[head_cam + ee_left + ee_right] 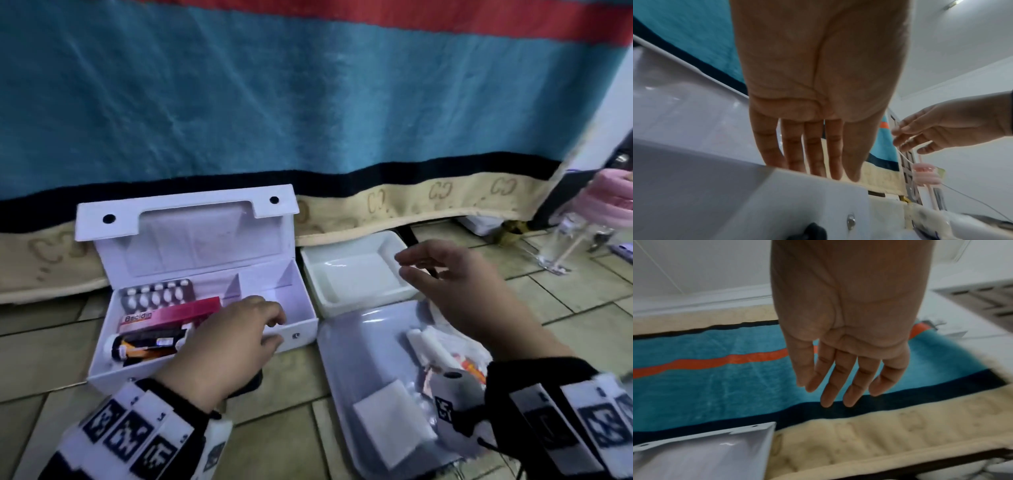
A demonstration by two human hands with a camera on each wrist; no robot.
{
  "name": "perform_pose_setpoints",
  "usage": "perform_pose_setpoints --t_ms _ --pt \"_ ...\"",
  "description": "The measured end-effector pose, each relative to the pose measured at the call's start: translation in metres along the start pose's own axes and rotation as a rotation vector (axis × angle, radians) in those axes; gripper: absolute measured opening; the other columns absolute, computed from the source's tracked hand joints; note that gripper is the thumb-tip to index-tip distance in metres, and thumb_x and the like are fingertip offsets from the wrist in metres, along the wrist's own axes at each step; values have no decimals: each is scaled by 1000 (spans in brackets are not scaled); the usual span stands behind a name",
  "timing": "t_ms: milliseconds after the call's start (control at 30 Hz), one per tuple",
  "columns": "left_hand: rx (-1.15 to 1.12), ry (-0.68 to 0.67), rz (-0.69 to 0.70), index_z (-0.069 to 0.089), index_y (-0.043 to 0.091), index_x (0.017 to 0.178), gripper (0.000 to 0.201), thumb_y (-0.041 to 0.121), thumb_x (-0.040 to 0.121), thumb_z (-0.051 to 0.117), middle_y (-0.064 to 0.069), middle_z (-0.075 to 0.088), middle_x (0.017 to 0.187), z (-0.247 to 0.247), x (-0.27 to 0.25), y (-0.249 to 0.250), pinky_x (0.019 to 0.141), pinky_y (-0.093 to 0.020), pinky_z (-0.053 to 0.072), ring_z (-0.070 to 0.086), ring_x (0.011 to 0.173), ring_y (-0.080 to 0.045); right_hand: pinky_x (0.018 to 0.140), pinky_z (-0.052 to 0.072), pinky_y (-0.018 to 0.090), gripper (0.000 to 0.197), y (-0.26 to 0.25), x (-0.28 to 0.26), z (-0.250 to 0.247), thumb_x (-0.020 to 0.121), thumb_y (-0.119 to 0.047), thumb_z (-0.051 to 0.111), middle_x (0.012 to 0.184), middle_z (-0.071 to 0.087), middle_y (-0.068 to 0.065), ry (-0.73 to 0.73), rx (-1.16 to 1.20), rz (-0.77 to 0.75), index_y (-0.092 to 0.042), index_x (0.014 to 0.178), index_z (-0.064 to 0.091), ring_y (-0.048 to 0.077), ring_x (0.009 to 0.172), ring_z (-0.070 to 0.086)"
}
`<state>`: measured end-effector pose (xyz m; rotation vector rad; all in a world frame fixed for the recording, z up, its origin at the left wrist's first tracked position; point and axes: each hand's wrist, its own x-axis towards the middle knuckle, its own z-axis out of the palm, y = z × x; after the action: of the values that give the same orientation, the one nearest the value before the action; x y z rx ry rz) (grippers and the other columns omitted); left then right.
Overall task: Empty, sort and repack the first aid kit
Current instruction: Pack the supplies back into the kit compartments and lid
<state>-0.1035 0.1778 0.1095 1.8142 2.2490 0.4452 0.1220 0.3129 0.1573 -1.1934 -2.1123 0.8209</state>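
The left hand (227,342) reaches palm down over the front wall of the first aid box (294,334), its fingers (791,146) straight and close together, their tips at the rim of the box's right compartment; it holds nothing. The right hand (455,277) hovers in the air above the small white tray (346,246), fingers (840,378) loosely spread and relaxed, also holding nothing.

The first aid box stands open on the tiled floor (44,346), its lid (185,233) tipped back against the hanging blanket (308,102). In the left compartment lie a blister pack of white tablets (159,291), a pink medicine carton (171,315) in front of it, and a dark bottle with a white cap (147,344) lying on its side nearest the front wall. The right compartment, under the left fingertips, shows only bare white walls.

Just right of the box, the small white tray sits against the blanket's cream border. In front of it lies a larger pale tray (342,346) holding a rolled bandage (428,342), a square white gauze pad (394,421) and some crinkled packets that are too blurred to tell apart. At the far right edge stands a pink object (613,192), partly cut off.
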Motion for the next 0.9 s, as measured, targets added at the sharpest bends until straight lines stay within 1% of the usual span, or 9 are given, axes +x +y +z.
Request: perform_pose_setpoints --t_ms 33,133,167,267,400,567,667,767,900 --pt "39 -37 12 58 33 109 21 33 88 57 13 57 107 3 5 4 87 -29 45 55 102 -10 78 48 22 11 12 -5 -12 83 -19 68 87 70 -14 31 -17 26 -29 87 69 0 86 63" --pt "164 -67 -16 62 33 104 19 27 87 58 9 64 102 6 16 7 82 -33 50 60 96 -13 64 43 5 15 43 -23 -38 81 -12 70 78 69 -13 75 -116 87 -27 80 66 -5 69 62" --pt "181 -62 -36 64 32 100 16 25 86 58 8 66 96 6 19 9 80 -33 51 61 91 -12 60 42 4 14 52 -29 -44 81 -12 70 77 69 -10 73 -163 120 -25 81 67 -4 66 61" --pt "182 -69 -83 68 31 88 11 23 82 64 12 67 84 1 23 14 75 -29 52 62 81 -8 59 40 9 11 75 -40 -51 82 -16 68 83 69 -3 18 -303 223 -18 93 71 9 72 62" --pt "186 -65 -136 59 35 68 26 12 77 64 17 63 66 1 27 15 65 -22 49 59 71 1 58 39 18 24 91 -31 -50 84 -21 65 94 69 0 -59 -391 294 -22 108 66 11 68 58" --pt "182 -23 -175 57 36 71 25 14 81 62 18 61 68 3 22 19 68 -24 48 58 75 -2 81 43 27 54 84 -8 -38 87 -33 60 117 59 6 -333 -542 201 -40 137 39 20 99 59" --pt "154 -25 -189 58 36 71 23 16 82 63 17 62 68 3 21 19 65 -22 47 58 73 0 92 42 29 47 86 8 -22 88 -32 57 122 53 9 -434 -595 168 -41 133 45 26 111 54" --pt "134 -49 -217 59 37 71 26 12 80 63 18 63 65 2 24 16 53 -14 35 52 65 10 104 36 33 42 85 18 -11 88 -33 55 126 50 10 -498 -668 215 -39 129 50 28 122 44" --pt "129 -54 -236 61 37 74 24 14 80 65 19 64 65 3 25 16 53 -14 35 53 66 8 103 35 33 32 84 23 -5 89 -33 53 126 56 8 -524 -718 233 -26 120 61 28 121 43"
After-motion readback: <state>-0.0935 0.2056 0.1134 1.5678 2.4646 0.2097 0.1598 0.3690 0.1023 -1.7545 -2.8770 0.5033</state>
